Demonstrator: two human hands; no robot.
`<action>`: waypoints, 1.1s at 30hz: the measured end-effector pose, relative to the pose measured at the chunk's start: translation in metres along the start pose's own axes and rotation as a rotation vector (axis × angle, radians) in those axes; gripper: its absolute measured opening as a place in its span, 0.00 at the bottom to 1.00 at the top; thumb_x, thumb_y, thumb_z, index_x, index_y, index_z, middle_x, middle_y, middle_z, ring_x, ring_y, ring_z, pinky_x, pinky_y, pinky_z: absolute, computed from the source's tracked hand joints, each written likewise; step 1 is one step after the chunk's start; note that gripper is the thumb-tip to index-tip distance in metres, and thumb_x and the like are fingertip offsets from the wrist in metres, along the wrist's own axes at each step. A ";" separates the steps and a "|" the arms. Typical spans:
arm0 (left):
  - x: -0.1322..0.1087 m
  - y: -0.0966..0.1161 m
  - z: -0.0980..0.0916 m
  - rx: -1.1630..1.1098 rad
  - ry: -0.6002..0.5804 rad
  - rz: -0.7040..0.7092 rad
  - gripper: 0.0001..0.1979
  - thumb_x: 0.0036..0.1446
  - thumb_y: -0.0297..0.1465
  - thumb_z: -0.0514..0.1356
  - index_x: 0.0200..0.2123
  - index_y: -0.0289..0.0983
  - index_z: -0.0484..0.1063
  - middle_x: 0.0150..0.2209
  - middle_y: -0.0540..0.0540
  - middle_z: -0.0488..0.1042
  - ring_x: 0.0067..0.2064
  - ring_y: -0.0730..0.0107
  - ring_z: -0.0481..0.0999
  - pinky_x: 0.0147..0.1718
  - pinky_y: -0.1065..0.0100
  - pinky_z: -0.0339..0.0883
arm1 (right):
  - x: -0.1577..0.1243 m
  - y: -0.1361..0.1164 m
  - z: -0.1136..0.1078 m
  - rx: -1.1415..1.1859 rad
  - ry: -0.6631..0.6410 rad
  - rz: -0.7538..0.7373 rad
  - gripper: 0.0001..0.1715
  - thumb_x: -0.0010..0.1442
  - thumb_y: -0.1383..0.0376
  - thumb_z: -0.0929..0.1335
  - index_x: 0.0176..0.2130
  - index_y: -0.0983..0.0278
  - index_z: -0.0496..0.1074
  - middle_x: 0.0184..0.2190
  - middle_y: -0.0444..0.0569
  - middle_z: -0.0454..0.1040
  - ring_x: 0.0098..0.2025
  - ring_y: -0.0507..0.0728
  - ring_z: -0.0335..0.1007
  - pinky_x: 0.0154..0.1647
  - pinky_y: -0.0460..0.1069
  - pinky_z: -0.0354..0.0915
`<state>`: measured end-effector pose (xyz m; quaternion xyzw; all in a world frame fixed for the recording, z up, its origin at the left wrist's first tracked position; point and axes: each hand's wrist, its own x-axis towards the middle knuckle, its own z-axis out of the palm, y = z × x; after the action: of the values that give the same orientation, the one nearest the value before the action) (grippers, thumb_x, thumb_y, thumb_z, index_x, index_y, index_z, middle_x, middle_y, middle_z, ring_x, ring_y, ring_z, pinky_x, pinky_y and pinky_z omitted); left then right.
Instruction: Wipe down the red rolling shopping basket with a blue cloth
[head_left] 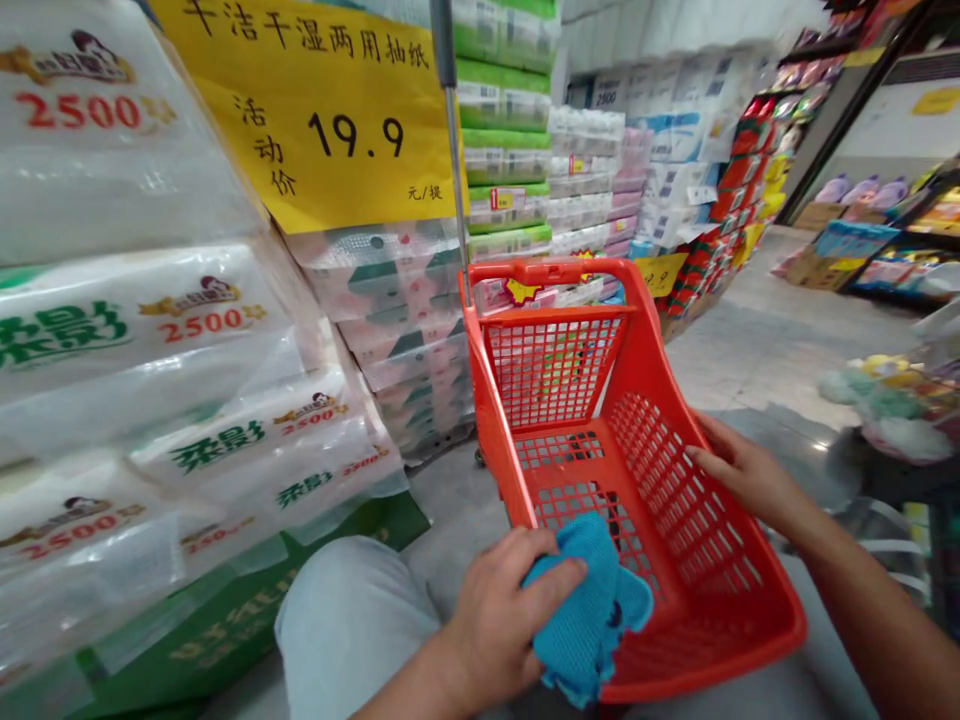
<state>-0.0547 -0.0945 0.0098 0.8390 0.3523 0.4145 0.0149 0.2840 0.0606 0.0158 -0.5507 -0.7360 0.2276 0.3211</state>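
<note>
My left hand (499,610) grips a crumpled blue mesh cloth (589,600) at the near edge of a red plastic shopping basket (720,640). The cloth hangs partly over the basket's inside, and its lower end droops past the rim. My right hand (742,475) lies on the basket's right wall, its fingers curled at the rim. Nothing lies on the visible basket floor except where the cloth covers it.
Wrapped tissue packs (150,340) stand stacked high at the left, under a yellow price sign (315,110) reading 19.9. A metal pole (450,130) rises behind the basket. Stocked shelves (810,170) line the back right, beyond a tiled aisle floor (772,350). Plush goods (885,410) sit at the right.
</note>
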 end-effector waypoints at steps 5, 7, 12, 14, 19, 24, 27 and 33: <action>0.005 0.011 0.012 0.100 0.134 -0.160 0.18 0.66 0.35 0.52 0.57 0.40 0.67 0.47 0.39 0.71 0.46 0.62 0.76 0.42 0.64 0.75 | -0.050 -0.039 0.013 -0.441 0.199 -0.236 0.26 0.62 0.58 0.64 0.54 0.68 0.76 0.61 0.63 0.71 0.64 0.72 0.66 0.64 0.69 0.63; 0.003 0.021 0.020 0.106 0.180 -0.196 0.17 0.66 0.36 0.53 0.55 0.40 0.69 0.46 0.40 0.71 0.45 0.63 0.76 0.41 0.65 0.75 | -0.080 -0.062 0.025 -0.334 0.056 -0.267 0.24 0.66 0.56 0.63 0.54 0.62 0.77 0.57 0.56 0.76 0.59 0.66 0.73 0.61 0.63 0.68; -0.003 0.023 0.032 0.287 0.096 0.032 0.14 0.62 0.30 0.60 0.50 0.45 0.73 0.42 0.46 0.73 0.37 0.68 0.72 0.34 0.68 0.71 | -0.117 -0.091 0.044 -0.144 -0.224 -0.068 0.23 0.70 0.52 0.60 0.43 0.55 0.82 0.35 0.45 0.83 0.33 0.57 0.81 0.32 0.46 0.74; 0.003 0.005 0.034 0.325 0.223 -0.079 0.14 0.64 0.32 0.59 0.52 0.45 0.72 0.47 0.44 0.70 0.44 0.65 0.73 0.40 0.65 0.72 | -0.115 -0.087 0.046 -0.219 -0.114 -0.016 0.26 0.69 0.49 0.60 0.36 0.56 0.82 0.29 0.46 0.82 0.28 0.57 0.79 0.27 0.46 0.70; 0.009 -0.003 0.063 0.214 0.440 -0.252 0.14 0.64 0.37 0.59 0.53 0.44 0.70 0.53 0.41 0.64 0.52 0.62 0.71 0.46 0.61 0.73 | -0.096 -0.067 0.041 -0.362 -0.107 0.012 0.34 0.68 0.43 0.57 0.29 0.57 0.79 0.20 0.46 0.77 0.24 0.57 0.76 0.23 0.46 0.63; -0.007 0.018 0.099 0.149 0.356 -0.032 0.14 0.63 0.32 0.60 0.52 0.47 0.70 0.50 0.44 0.68 0.47 0.66 0.72 0.44 0.64 0.72 | -0.076 -0.044 0.026 -0.485 -0.158 0.070 0.35 0.67 0.41 0.56 0.34 0.55 0.81 0.23 0.46 0.79 0.25 0.58 0.77 0.23 0.47 0.62; -0.006 -0.006 0.099 0.160 0.402 -0.113 0.11 0.65 0.35 0.58 0.51 0.47 0.69 0.50 0.45 0.68 0.47 0.66 0.72 0.44 0.63 0.73 | -0.066 -0.032 0.014 -0.530 -0.218 0.061 0.35 0.67 0.41 0.55 0.34 0.55 0.81 0.25 0.47 0.80 0.28 0.59 0.78 0.26 0.49 0.64; 0.005 0.006 0.110 0.163 0.405 -0.158 0.14 0.66 0.33 0.56 0.54 0.45 0.68 0.52 0.42 0.67 0.48 0.64 0.72 0.42 0.64 0.73 | -0.073 -0.039 0.018 -0.359 -0.209 0.012 0.31 0.67 0.42 0.58 0.39 0.55 0.81 0.31 0.46 0.83 0.31 0.59 0.81 0.28 0.47 0.69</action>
<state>0.0288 -0.0669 -0.0574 0.7068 0.4451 0.5422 -0.0914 0.2586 -0.0205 0.0139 -0.5768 -0.7909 0.1506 0.1385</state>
